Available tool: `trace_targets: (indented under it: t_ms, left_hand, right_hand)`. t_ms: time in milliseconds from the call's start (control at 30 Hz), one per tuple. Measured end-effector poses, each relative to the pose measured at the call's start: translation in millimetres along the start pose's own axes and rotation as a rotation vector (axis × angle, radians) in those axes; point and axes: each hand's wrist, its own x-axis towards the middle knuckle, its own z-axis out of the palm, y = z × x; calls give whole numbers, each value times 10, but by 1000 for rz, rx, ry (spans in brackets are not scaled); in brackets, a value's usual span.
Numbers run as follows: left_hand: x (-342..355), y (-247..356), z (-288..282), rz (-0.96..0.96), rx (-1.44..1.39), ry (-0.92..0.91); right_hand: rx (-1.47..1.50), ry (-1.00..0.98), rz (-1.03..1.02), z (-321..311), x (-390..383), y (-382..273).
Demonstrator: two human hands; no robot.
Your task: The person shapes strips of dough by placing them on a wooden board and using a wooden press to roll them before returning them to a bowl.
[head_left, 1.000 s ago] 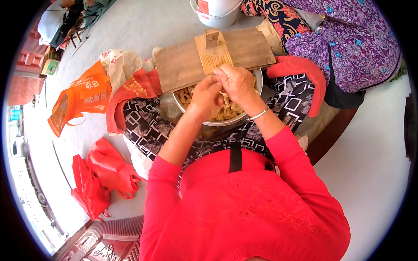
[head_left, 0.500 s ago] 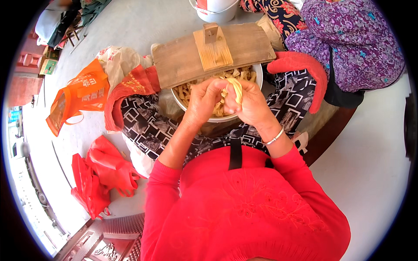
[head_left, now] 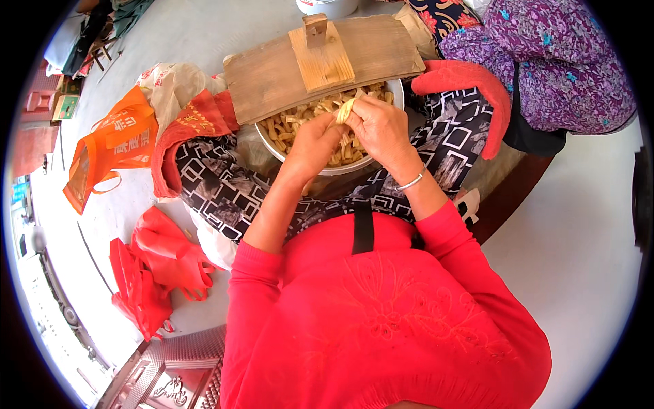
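Observation:
My left hand (head_left: 315,144) and my right hand (head_left: 383,129) meet over a wide white basin (head_left: 350,168). Pinched between both sets of fingers is a soft, pale yellow twisted strip (head_left: 345,111). Part of it is hidden by my fingers, and what it is made of I cannot make out. A silvery bangle (head_left: 413,180) circles my right wrist. Many tan, knotted-looking pieces (head_left: 281,128) fill the basin below my hands. Across the basin's far side lies a wooden board (head_left: 262,85) with a paler block (head_left: 323,61) and a small upright peg (head_left: 315,31) on it.
Red padded cloths (head_left: 501,112) cover my knees. To the left are an orange bag (head_left: 116,146), a whitish plastic bag (head_left: 178,92) and red bags (head_left: 167,249). A person in purple floral clothing (head_left: 572,75) sits at the far right. A white bucket (head_left: 330,7) stands at the far edge.
The view has shifted slightly, so the basin and board sit higher and further left. My fingers have closed further over the yellow strip, and less of it shows.

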Motion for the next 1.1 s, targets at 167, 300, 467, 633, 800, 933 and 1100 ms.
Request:
trace_targets:
  t_ms: [167,300,467,633,800,933,1100]
  left_hand:
    - [-113,58,32,626,948,274]
    - [-173,-23,93,673,806,283]
    - [-284,195,112,520,487,115]
    - [-122,130,173,226,495,215]
    - [-121,-18,164,3,-34,133]
    - [-390,-230,-4,-116,-209,13]
    - [-478,-52,-191,339,695,303]
  right_hand:
    - [746,-391,618,232,-260,188]
    - [1677,-371,890,282,-372,115]
    - [1381,-352,769,293,-362,155]
    - [741,45,295,211,-258,25]
    - [849,265,287,234,-241,21]
    - [938,267,285,212,-228,158]
    - [963,187,431,-146,-88,223]
